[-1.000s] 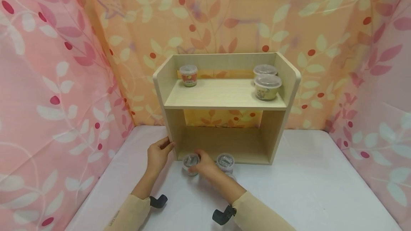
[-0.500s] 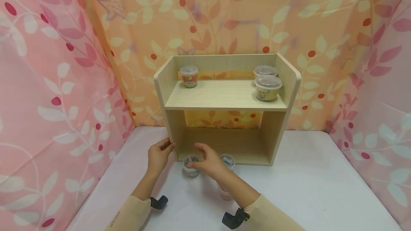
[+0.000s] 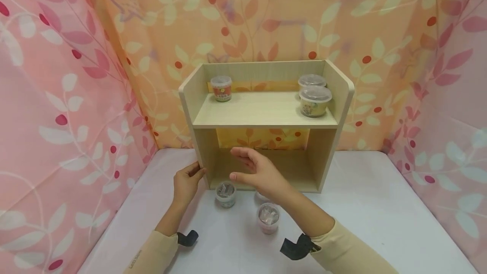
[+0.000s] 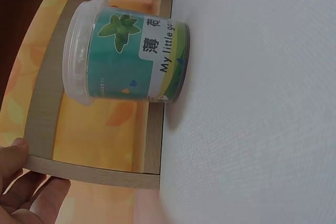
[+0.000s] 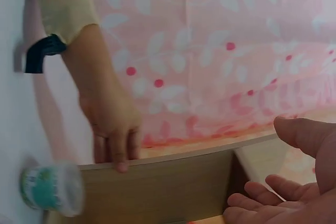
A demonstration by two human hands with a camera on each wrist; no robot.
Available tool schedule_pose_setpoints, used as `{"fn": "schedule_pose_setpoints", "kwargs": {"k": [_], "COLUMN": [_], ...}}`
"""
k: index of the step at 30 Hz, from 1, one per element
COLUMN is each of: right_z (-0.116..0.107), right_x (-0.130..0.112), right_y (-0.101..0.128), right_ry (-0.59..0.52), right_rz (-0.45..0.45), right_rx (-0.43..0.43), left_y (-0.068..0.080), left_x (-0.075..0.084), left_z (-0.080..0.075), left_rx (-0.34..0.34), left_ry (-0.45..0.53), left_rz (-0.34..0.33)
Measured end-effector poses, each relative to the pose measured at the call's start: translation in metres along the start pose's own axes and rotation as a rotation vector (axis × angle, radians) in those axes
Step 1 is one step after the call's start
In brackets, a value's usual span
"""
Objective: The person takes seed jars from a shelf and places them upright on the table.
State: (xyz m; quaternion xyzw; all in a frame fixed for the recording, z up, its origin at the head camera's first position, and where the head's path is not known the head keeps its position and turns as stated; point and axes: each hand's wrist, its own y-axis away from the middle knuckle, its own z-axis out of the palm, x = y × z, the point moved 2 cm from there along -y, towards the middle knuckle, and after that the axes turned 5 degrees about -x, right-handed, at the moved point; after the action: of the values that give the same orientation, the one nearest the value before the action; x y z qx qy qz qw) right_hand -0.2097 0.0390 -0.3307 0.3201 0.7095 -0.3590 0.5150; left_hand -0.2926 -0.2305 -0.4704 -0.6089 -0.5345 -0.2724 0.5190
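Observation:
My left hand (image 3: pixel 185 184) pinches the front edge of the left side panel of a small wooden shelf (image 3: pixel 266 127), thumb inside and fingers outside. A clear-lidded plastic tub (image 3: pixel 226 195), with a green "My little garden" label in the left wrist view, stands on the table before the shelf's lower left corner. My right hand (image 3: pixel 262 174), holding nothing, is raised in front of the lower compartment, thumb apart from the fingers. Below it stands a similar tub (image 3: pixel 268 218). Another tub (image 3: pixel 262 196) behind that one is mostly hidden by my right hand and wrist.
On the upper shelf, a red-labelled tub (image 3: pixel 221 89) stands at the left. Two wider lidded tubs are at the right, the front one (image 3: pixel 315 101) partly covering the rear one (image 3: pixel 311 81). Floral curtains (image 3: pixel 95 109) enclose the white table (image 3: pixel 365 219) behind and at both sides.
My right hand has let go of the green-labelled tub, then risen and drawn back to the right, uncovering the front tub. My left hand keeps its hold on the shelf panel.

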Motion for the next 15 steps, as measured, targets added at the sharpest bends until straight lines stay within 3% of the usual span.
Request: {"fn": "schedule_pose_setpoints", "kwargs": {"k": [7, 15], "right_z": [-0.025, -0.062], "right_x": [-0.056, -0.097], "right_y": [-0.012, -0.051], "right_ry": [0.064, 0.168], "right_rz": [-0.078, -0.141], "right_rx": [0.014, 0.112], "left_y": [0.000, 0.000], "left_x": [0.001, -0.001], "left_z": [0.000, 0.000], "left_rx": [0.003, 0.006], "left_ry": [0.015, 0.017], "left_rz": [-0.013, -0.013]}}
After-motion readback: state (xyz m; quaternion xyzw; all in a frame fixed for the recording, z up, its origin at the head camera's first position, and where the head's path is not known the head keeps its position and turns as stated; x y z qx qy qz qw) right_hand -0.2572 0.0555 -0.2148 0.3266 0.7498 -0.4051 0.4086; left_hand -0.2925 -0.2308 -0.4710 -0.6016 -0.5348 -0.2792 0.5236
